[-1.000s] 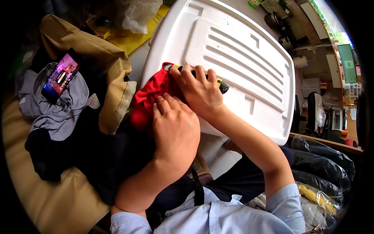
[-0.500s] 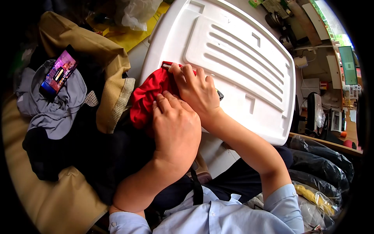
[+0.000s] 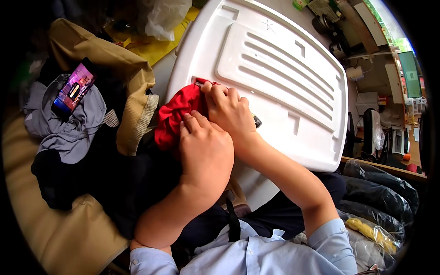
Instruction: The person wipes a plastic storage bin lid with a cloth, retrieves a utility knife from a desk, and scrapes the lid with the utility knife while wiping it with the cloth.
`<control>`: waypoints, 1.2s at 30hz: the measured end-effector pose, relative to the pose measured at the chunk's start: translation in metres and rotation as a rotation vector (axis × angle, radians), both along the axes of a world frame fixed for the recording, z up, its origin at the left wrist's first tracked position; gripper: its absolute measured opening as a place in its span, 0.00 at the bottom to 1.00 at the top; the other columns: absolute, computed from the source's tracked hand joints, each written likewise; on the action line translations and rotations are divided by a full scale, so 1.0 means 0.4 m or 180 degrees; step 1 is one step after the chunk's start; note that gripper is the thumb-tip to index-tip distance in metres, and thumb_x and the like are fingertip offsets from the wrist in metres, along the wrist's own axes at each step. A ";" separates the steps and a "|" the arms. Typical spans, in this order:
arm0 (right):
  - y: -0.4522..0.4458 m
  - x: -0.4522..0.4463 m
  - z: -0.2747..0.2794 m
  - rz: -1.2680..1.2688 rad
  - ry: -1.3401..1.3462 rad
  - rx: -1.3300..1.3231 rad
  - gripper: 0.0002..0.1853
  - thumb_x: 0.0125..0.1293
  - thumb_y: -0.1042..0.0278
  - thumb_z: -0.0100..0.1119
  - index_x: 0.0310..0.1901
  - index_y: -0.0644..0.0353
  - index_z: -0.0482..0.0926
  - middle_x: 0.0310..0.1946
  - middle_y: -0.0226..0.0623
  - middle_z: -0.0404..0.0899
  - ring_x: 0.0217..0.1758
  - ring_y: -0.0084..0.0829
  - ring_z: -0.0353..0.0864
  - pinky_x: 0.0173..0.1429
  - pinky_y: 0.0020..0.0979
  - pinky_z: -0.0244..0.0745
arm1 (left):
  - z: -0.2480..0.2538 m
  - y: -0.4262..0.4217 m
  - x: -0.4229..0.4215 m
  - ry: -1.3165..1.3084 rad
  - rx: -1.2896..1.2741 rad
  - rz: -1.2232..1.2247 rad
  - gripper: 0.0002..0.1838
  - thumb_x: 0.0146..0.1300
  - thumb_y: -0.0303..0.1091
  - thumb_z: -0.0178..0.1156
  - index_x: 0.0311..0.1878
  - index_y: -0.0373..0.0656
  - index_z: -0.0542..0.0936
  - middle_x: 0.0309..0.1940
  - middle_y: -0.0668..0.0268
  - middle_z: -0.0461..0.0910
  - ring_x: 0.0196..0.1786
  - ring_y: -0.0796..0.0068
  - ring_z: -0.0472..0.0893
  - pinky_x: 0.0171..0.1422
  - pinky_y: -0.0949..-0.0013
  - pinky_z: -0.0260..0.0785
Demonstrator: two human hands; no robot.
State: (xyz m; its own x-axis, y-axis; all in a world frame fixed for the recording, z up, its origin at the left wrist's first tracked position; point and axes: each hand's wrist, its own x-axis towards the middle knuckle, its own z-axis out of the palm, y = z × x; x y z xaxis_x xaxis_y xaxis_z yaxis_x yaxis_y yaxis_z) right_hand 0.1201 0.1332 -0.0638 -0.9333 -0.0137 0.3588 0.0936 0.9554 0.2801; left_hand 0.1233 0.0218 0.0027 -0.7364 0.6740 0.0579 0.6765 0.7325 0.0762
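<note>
A piece of red cloth [image 3: 176, 112] lies bunched over the near left edge of a white plastic lid [image 3: 311, 142]. My left hand [image 3: 205, 142] rests on its lower part, fingers bent and pressed together on the folds. Just above, my right hand [image 3: 232, 109] pinches the upper edge of the cloth with curled fingers; its fingertips are partly hidden. From beneath the right hand pokes the end of a small black and yellow object [image 3: 257, 120], too covered to name.
Left of the lid, a lit phone [image 3: 74, 89] lies on grey cloth [image 3: 87, 126], beside tan fabric [image 3: 98, 41] and black fabric [image 3: 55, 183]. A clear plastic bag [image 3: 162, 18] sits at the back. Plastic-wrapped bundles [image 3: 373, 201] are stacked at right.
My right hand has drawn slightly down and toward me with the cloth's top edge, which was stretched straighter before. The left hand stays on the folds, nearly still.
</note>
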 end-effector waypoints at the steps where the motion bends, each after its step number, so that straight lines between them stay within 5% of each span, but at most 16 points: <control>1: 0.002 0.011 0.005 0.0018 -0.0013 0.0046 0.19 0.60 0.60 0.56 0.48 0.65 0.75 0.36 0.39 0.70 0.32 0.37 0.74 0.22 0.41 0.68 | -0.005 0.002 0.004 0.0049 0.0006 -0.0018 0.15 0.56 0.26 0.56 0.42 0.24 0.81 0.49 0.39 0.81 0.55 0.48 0.80 0.60 0.58 0.74; 4: -0.003 0.018 0.016 -0.0335 -0.0453 0.0463 0.28 0.63 0.50 0.57 0.61 0.56 0.72 0.41 0.32 0.71 0.40 0.32 0.73 0.30 0.32 0.72 | -0.005 0.004 0.006 0.0058 0.0006 -0.0021 0.15 0.56 0.26 0.56 0.41 0.24 0.81 0.50 0.39 0.80 0.56 0.47 0.80 0.61 0.57 0.74; 7: 0.005 -0.002 0.001 0.0083 0.0111 -0.0250 0.17 0.58 0.60 0.57 0.48 0.59 0.75 0.36 0.35 0.69 0.35 0.34 0.72 0.28 0.34 0.67 | -0.004 0.007 0.007 0.0064 -0.0034 0.0000 0.15 0.56 0.26 0.56 0.42 0.23 0.81 0.50 0.39 0.80 0.56 0.47 0.80 0.61 0.57 0.73; 10: 0.008 -0.008 0.002 0.0112 0.0197 -0.0327 0.15 0.58 0.61 0.57 0.45 0.56 0.75 0.36 0.33 0.68 0.35 0.32 0.70 0.29 0.32 0.63 | -0.006 0.012 0.008 0.0135 -0.0076 0.0008 0.15 0.57 0.27 0.56 0.42 0.23 0.81 0.50 0.39 0.80 0.56 0.47 0.80 0.62 0.57 0.73; 16: 0.018 -0.019 -0.001 0.0137 0.0231 0.0327 0.15 0.57 0.61 0.56 0.46 0.56 0.75 0.36 0.32 0.69 0.36 0.32 0.71 0.31 0.32 0.63 | -0.006 0.012 0.008 0.0095 -0.0069 0.0023 0.15 0.58 0.27 0.56 0.41 0.24 0.81 0.50 0.38 0.80 0.56 0.47 0.80 0.62 0.57 0.73; 33: 0.020 0.020 0.020 -0.0121 -0.0118 0.0262 0.18 0.58 0.59 0.58 0.48 0.55 0.75 0.38 0.32 0.70 0.37 0.31 0.73 0.29 0.33 0.66 | -0.011 0.017 0.004 0.0136 -0.0021 -0.0033 0.13 0.57 0.26 0.56 0.39 0.25 0.81 0.49 0.38 0.81 0.55 0.47 0.81 0.62 0.57 0.73; 36: 0.020 0.035 0.058 -0.0275 -0.0338 0.0556 0.18 0.58 0.59 0.58 0.49 0.55 0.75 0.39 0.31 0.70 0.37 0.28 0.74 0.29 0.30 0.68 | -0.011 0.017 0.002 0.0080 -0.0285 -0.0041 0.19 0.63 0.32 0.52 0.48 0.26 0.82 0.52 0.44 0.81 0.58 0.53 0.79 0.64 0.60 0.70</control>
